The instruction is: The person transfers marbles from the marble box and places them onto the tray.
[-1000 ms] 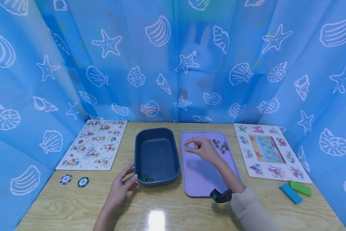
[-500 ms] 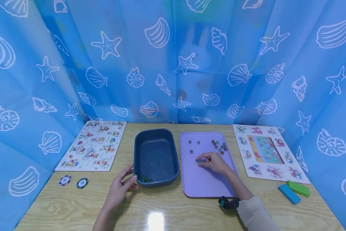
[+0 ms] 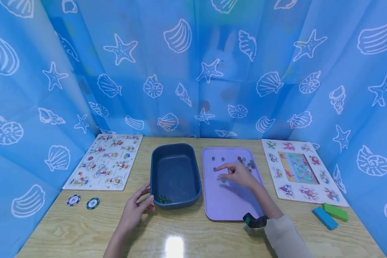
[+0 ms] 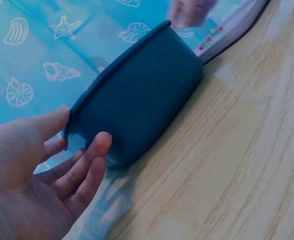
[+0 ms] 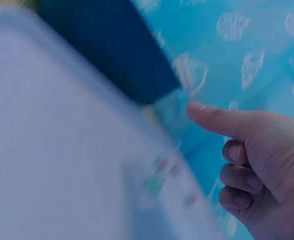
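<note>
My left hand (image 3: pixel 136 206) grips the near left corner of a dark blue tub (image 3: pixel 177 175), thumb at the rim and the other fingers by the outer wall. Small dark green beads (image 3: pixel 162 199) lie in that corner. Over the lilac tray (image 3: pixel 225 208) hovers my right hand (image 3: pixel 240 175), index finger and thumb apart with nothing seen between them. A green bead (image 3: pixel 223 180) lies just below the thumb. Other small beads sit singly near the tray's left side, one bead (image 3: pixel 214 169) by the index fingertip. Blurred beads (image 5: pixel 152 186) appear in the right wrist view.
More red and greenish beads (image 3: pixel 251 164) cluster at the tray's far right, partly behind the hand. Picture puzzle boards (image 3: pixel 104 161) (image 3: pixel 303 172) flank the containers. Two poker chips (image 3: pixel 92 203) lie left; blue (image 3: pixel 324 218) and green blocks (image 3: pixel 335 212) lie right. A shell-print curtain (image 3: pixel 193 89) stands behind.
My right hand carried a bead from the tray's left side toward its middle, set it down and let go. Its fingers have since parted and lifted. The left hand stays on the tub.
</note>
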`<action>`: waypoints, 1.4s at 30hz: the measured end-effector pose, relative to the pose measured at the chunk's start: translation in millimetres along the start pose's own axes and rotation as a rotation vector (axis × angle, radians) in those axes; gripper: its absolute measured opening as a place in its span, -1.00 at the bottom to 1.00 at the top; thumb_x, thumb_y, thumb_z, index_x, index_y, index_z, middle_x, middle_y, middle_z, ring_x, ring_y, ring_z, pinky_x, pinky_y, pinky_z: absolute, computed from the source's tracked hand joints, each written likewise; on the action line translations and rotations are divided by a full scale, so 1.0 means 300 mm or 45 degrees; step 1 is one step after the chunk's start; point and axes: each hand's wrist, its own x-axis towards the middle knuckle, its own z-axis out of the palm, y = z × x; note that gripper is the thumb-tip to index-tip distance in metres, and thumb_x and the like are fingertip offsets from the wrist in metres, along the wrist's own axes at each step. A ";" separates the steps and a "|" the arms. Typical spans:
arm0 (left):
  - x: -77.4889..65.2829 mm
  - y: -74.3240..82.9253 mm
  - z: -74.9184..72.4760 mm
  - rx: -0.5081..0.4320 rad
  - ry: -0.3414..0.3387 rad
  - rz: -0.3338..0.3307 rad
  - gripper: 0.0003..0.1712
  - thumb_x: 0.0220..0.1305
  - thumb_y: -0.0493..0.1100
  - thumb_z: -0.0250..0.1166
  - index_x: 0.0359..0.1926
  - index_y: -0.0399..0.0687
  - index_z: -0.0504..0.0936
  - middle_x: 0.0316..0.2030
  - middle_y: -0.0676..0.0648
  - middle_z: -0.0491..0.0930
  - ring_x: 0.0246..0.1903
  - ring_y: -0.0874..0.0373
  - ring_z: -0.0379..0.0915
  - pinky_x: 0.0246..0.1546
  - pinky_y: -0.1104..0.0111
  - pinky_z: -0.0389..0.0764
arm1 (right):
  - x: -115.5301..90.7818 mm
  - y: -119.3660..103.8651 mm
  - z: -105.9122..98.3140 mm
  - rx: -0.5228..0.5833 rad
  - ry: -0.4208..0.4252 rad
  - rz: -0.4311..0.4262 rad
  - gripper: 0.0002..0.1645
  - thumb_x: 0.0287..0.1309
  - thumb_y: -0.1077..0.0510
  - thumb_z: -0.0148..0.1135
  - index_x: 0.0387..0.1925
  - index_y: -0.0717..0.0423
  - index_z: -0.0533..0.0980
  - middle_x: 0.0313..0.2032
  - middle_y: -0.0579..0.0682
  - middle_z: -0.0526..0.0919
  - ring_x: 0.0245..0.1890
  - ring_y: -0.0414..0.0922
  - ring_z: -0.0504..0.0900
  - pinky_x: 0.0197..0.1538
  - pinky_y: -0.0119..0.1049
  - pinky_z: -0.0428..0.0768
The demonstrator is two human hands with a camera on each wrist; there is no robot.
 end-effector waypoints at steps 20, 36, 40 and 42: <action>-0.012 -0.007 0.000 -0.005 0.005 -0.004 -0.43 0.22 -0.17 0.15 0.25 -0.05 0.25 0.09 -0.33 0.33 -0.51 0.02 0.56 -0.39 0.27 0.66 | 0.364 -0.291 0.314 0.073 -1.003 -0.551 -0.78 -0.01 0.21 0.29 -0.23 0.07 0.63 -0.82 -0.08 0.16 -0.80 -0.19 0.13 -0.63 -0.46 0.28; -0.004 -0.005 0.002 -0.021 0.006 0.015 -0.44 0.22 -0.20 0.15 0.25 -0.07 0.26 0.09 -0.33 0.33 -0.53 0.05 0.56 -0.39 0.28 0.66 | 0.404 -0.261 0.472 0.037 -1.312 -0.431 -0.78 -0.03 0.29 0.29 -0.25 0.22 0.62 -0.86 -0.20 0.22 -0.81 -0.31 0.13 -0.65 -0.54 0.18; -0.001 -0.003 0.006 -0.031 0.001 0.031 -0.44 0.22 -0.20 0.15 0.25 -0.09 0.25 0.08 -0.34 0.33 -0.54 0.05 0.55 -0.40 0.28 0.66 | 0.397 -0.254 0.476 -0.008 -1.276 -0.436 -0.79 -0.03 0.27 0.29 -0.26 0.16 0.62 -0.86 -0.19 0.20 -0.82 -0.31 0.13 -0.66 -0.54 0.16; 0.001 -0.003 0.009 -0.034 -0.002 0.030 -0.44 0.22 -0.21 0.15 0.25 -0.08 0.25 0.07 -0.34 0.34 -0.53 0.04 0.55 -0.41 0.28 0.66 | 0.393 -0.254 0.473 -0.027 -1.255 -0.443 -0.80 -0.03 0.26 0.29 -0.27 0.14 0.63 -0.86 -0.17 0.22 -0.82 -0.31 0.13 -0.67 -0.54 0.15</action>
